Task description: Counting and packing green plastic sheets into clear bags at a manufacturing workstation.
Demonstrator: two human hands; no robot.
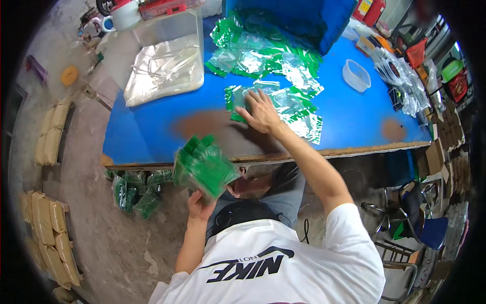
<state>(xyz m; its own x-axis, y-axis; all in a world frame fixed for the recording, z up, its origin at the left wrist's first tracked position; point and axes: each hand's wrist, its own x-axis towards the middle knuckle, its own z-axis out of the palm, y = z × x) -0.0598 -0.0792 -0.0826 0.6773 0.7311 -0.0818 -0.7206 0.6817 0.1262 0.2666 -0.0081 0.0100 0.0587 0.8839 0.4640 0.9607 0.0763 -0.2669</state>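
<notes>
Floor [126, 253] concrete, blue table [349, 119] on it. Blue bin [335, 23] at far side, clear tray [174, 28] on left with shiny plastic [167, 61] inside. Green-edged packets [297, 104] spread at bin mouth and table middle. Green bundle [206, 164] near front edge, left hand [201, 205] clamped on it; right hand [261, 114], fingers apart, touches packets.

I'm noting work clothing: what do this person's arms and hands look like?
The left hand and right hand wear no gloves. The forearms are bare, with no watch visible. The shirt has short white sleeves, without visible markings.
</notes>
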